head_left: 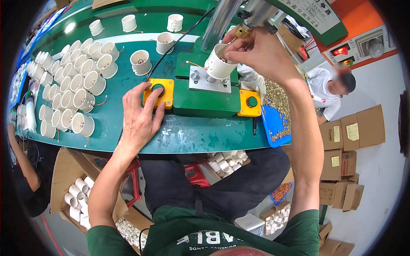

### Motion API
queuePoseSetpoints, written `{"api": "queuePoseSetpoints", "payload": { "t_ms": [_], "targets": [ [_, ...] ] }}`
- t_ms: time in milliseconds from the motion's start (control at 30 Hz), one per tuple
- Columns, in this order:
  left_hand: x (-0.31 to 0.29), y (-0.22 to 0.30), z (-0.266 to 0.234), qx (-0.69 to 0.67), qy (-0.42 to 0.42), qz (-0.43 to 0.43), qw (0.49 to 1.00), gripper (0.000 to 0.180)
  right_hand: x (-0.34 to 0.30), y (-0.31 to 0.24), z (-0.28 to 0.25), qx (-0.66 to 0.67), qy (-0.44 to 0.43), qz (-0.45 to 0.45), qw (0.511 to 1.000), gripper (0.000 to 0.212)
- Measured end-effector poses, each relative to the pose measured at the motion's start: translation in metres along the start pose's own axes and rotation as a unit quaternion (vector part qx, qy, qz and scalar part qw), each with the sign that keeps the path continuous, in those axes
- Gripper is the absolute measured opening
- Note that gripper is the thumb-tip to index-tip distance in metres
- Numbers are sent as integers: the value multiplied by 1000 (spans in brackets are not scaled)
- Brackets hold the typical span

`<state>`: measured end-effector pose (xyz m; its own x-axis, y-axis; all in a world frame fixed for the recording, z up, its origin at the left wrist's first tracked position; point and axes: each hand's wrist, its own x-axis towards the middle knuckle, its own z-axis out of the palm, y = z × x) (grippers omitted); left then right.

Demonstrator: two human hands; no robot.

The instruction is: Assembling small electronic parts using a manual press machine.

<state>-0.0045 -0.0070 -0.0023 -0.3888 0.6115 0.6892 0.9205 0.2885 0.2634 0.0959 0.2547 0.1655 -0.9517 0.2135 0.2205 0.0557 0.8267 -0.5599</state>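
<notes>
My right hand [267,53] is at the press, its thumb and fingers bent together over the rim of a white plastic cup [220,68]. Whatever small thing they pinch is hidden. That cup sits slightly tilted above a metal plate [200,85] on the green press base [205,102], with a short wire at its side and small brass-coloured bits inside. Just above the fingers is the brass tip [242,32] of the press ram. My left hand [139,119] lies with fingers spread on a yellow button box [168,96], a fingertip close beside its dark button [158,89].
A second yellow box [249,110] with a green button is right of the base. Many white cups [95,83] crowd the left tabletop. A blue tray [272,121] holds small brass pieces. Cardboard boxes [356,128] stack at right; a person [326,85] sits beyond.
</notes>
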Motion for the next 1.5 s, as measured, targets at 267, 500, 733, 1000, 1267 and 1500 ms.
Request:
{"api": "queuePoseSetpoints", "payload": {
  "t_ms": [267,500,733,1000,1267,1500],
  "targets": [
    [2,0,-2,1,9,10,1000,43,-1,-5,-2,23,-9,30,999,28],
    [0,0,-2,2,2,13,1000,45,-4,-14,-5,-34,-6,13,999,27],
    [2,2,0,2,2,14,1000,46,-4,-14,-7,-45,-7,41,998,23],
    [-3,-4,-3,14,-1,3,1000,41,-44,1,-1,63,164,10,984,22],
    [-6,-1,6,12,5,-18,1000,33,-163,70,67,-151,250,-13,956,21],
    [-5,-5,0,40,10,-2,999,30,-152,66,82,-221,243,-47,943,34]
  ]
}}
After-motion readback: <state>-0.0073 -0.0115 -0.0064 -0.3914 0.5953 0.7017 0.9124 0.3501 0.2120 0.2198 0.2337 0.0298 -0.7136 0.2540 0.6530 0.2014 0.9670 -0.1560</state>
